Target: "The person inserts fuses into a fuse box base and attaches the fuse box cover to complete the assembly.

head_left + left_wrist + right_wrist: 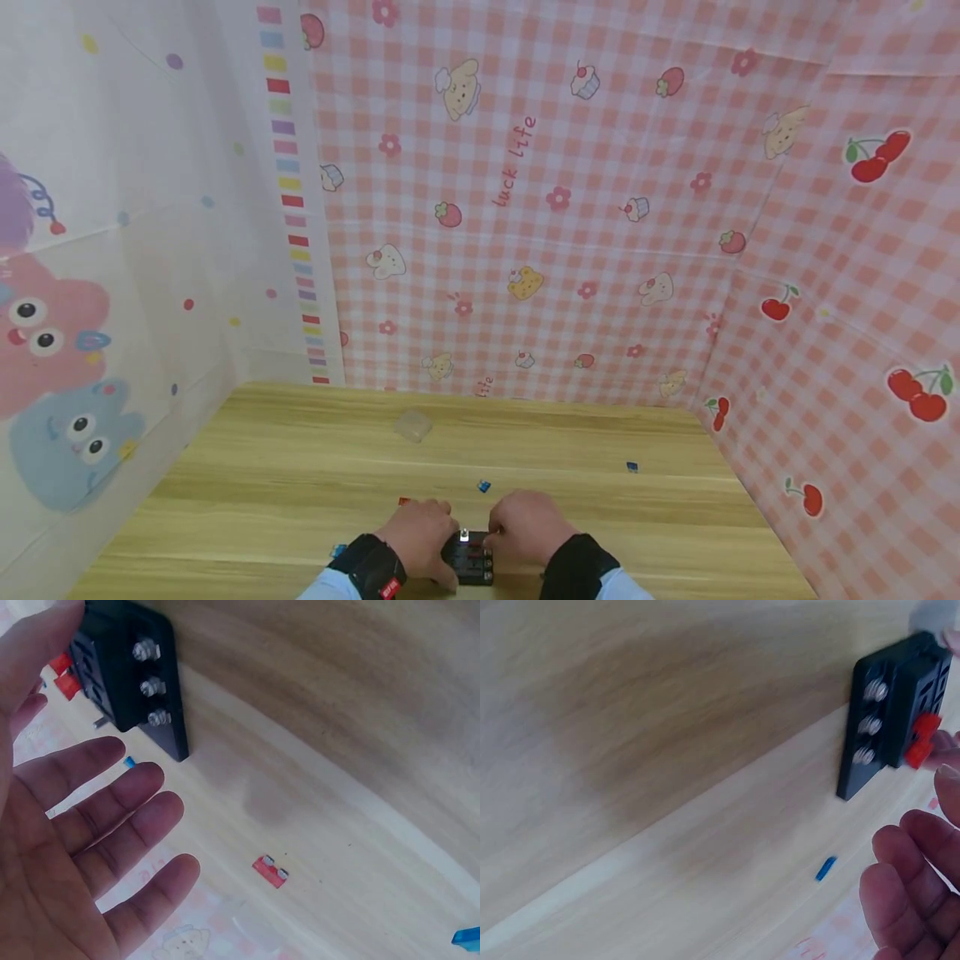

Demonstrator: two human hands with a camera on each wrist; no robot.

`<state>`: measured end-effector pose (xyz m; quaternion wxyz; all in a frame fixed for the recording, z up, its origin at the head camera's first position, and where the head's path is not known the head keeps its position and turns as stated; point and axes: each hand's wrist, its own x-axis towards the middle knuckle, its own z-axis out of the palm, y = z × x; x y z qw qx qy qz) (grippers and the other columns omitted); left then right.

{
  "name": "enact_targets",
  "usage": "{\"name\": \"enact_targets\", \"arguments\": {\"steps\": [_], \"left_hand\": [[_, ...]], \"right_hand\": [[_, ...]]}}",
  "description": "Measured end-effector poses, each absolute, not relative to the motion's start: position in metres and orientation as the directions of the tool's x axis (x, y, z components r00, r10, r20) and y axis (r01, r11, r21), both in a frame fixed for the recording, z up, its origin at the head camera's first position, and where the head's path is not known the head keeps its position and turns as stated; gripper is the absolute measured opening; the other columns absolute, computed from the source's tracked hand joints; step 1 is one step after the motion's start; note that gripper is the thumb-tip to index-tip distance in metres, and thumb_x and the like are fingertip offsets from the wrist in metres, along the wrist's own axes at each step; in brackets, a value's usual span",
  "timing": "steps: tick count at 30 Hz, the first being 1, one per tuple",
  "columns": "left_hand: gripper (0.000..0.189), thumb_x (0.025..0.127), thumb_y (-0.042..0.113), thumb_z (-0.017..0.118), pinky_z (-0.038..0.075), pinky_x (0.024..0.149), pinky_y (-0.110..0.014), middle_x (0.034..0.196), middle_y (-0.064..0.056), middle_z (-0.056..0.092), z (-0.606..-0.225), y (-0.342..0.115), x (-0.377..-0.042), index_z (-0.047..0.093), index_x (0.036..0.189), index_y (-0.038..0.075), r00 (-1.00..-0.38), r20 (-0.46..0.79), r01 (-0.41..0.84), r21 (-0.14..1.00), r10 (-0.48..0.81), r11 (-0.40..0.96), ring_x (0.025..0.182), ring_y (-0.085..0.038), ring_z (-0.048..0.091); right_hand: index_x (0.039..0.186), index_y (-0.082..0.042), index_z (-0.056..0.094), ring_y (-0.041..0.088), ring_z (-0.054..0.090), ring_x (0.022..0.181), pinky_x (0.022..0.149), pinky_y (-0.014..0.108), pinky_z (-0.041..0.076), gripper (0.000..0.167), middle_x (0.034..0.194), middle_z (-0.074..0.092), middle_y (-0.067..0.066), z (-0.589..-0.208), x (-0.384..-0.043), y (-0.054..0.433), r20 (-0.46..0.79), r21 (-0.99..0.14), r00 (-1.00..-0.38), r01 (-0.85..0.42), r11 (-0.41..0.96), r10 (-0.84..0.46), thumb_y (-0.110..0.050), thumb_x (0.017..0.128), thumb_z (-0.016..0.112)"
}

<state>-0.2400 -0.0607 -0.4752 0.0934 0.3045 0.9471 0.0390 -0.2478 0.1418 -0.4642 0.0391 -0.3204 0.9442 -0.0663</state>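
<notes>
A black fuse block (471, 572) with metal screw terminals (866, 725) along its edge lies at the table's near side. My left hand (420, 537) holds its left side, thumb near and fingers at the far edge. The other left fingers (127, 817) spread beside the block in the left wrist view. At the block's right side, my right hand (528, 529) pinches a red blade fuse (922, 741) on the top of the block, its fingertips partly hidden. The remaining right fingers (900, 877) curl loosely beside it.
A loose red fuse (270, 871) lies beyond the left hand. Blue fuses (483, 486) (632, 467) lie ahead and farther right, another blue one (339, 550) by the left wrist. A clear plastic piece (413, 426) rests farther back. Patterned cloth (525, 208) walls the wooden table (285, 467).
</notes>
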Motion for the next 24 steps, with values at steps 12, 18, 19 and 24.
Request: {"name": "enact_targets", "arguments": {"steps": [12,18,19,24], "left_hand": [[0.062,0.064,0.061,0.084,0.043,0.068,-0.034,0.083,0.007,0.053,-0.470,-0.069,-0.240,0.075,0.104,0.015,-0.810,-0.122,0.562,0.116,0.574,0.819,0.075,-0.011,0.047],[0.062,0.065,0.063,0.082,0.043,0.072,-0.035,0.084,0.006,0.053,-0.471,-0.069,-0.239,0.075,0.104,0.015,-0.822,-0.170,0.528,0.131,0.544,0.839,0.076,-0.013,0.046],[0.062,0.066,0.062,0.083,0.043,0.072,-0.035,0.084,0.005,0.053,-0.470,-0.070,-0.239,0.075,0.105,0.015,-0.823,-0.174,0.523,0.135,0.540,0.841,0.076,-0.013,0.046],[0.060,0.067,0.059,0.083,0.044,0.073,-0.036,0.086,0.005,0.054,-0.466,-0.073,-0.238,0.074,0.107,0.015,-0.829,-0.179,0.509,0.148,0.529,0.848,0.077,-0.013,0.047]], "right_hand": [[0.082,-0.014,0.075,0.006,0.052,0.065,0.065,0.030,0.046,0.012,0.074,0.064,-0.010,-0.468,-0.267,0.184,0.019,-0.175,-0.855,-0.513,0.840,-0.519,-0.026,0.084,0.075],[0.082,-0.011,0.075,0.016,0.060,0.072,0.069,0.038,0.050,0.011,0.079,0.068,-0.003,-0.473,-0.278,0.212,0.051,-0.206,-0.904,-0.426,0.881,-0.425,-0.021,0.082,0.076],[0.084,-0.010,0.075,0.018,0.062,0.074,0.071,0.040,0.051,0.011,0.080,0.069,-0.002,-0.475,-0.280,0.217,0.059,-0.205,-0.911,-0.411,0.888,-0.408,-0.021,0.082,0.076],[0.090,-0.007,0.075,0.026,0.066,0.085,0.077,0.045,0.052,0.015,0.089,0.071,0.005,-0.476,-0.288,0.238,0.064,-0.203,-0.950,-0.313,0.928,-0.306,-0.020,0.082,0.076]]}}
